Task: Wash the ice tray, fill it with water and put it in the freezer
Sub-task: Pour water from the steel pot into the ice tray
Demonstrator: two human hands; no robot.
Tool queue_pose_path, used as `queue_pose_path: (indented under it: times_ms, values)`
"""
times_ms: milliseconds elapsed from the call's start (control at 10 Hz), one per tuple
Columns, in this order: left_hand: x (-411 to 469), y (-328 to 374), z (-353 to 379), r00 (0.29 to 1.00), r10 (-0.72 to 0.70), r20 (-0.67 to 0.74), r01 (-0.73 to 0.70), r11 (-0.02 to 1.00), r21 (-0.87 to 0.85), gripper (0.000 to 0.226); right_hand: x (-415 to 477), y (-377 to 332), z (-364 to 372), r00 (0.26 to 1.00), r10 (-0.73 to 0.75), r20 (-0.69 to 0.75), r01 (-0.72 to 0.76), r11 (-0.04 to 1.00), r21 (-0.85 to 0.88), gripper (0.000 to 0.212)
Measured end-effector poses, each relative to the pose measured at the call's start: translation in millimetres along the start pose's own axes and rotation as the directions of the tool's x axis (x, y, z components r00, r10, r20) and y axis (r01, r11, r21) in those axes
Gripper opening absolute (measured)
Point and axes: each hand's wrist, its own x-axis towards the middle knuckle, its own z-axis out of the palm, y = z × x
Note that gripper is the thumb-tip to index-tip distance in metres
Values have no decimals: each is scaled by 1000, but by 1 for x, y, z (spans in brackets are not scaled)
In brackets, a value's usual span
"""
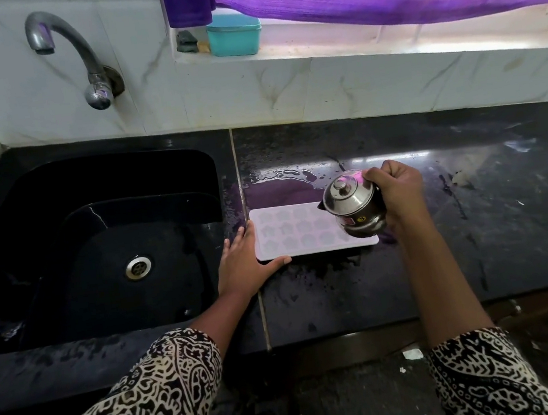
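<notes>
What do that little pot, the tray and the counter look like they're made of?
The pot looks like polished metal, probably stainless steel: mirror-bright with purple reflections. The tray is pale and matte, plastic or silicone, I can't tell which; moulded flower-shaped cells. The counter seems dark polished stone, perhaps granite: speckled, glossy.

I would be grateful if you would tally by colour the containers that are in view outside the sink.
White: 1, the flat rectangular plastic ice tray on the black counter.
Silver: 1, the lidded round steel pot that the right hand grips.
Teal: 1, the lidded plastic box on the window ledge.
Total: 3.
</notes>
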Motion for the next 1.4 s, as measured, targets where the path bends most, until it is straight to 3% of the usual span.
queue_pose_path:
  times_ms: [500, 1400]
  values:
    - [-1, 0, 1, 1000, 4, -8, -4, 1000, 4, 112, 3, -1, -10, 998, -67, -5, 66, 987, -146, 40]
    - [-1, 1, 0, 1000, 0, -8, 0, 1000, 8, 111, 0, -6, -6, 996, -78, 42, 84, 983, -163, 39]
